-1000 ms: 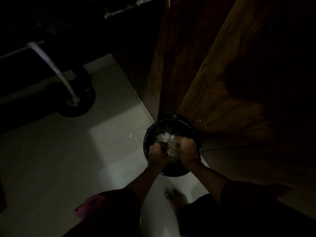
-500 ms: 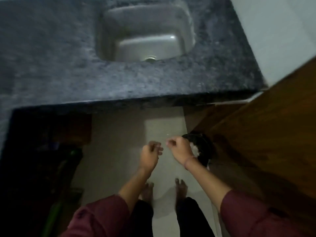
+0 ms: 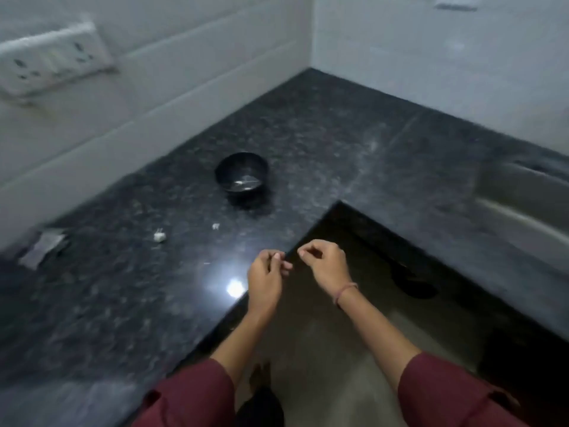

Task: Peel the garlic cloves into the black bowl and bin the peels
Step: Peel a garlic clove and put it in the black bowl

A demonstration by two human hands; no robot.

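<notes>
One black bowl (image 3: pixel 241 175) on the tabletop (image 3: pixel 323 143), back toward the wall; something pale is inside, too blurred to count. Two bits lie nearer me, apart: bigger white bit (image 3: pixel 159 237), smaller white bit (image 3: pixel 215 226). One grey flat scrap (image 3: pixel 43 251) far left. My left hand (image 3: pixel 264 274) and right hand (image 3: pixel 324 265) hang at the tabletop edge, fingers (image 3: pixel 304 251) loosely curled, nothing seen in them. One socket panel (image 3: pixel 52 61), one sink (image 3: pixel 523 204). Half a second ago the bin was beside my right hand; it's out of view now.
</notes>
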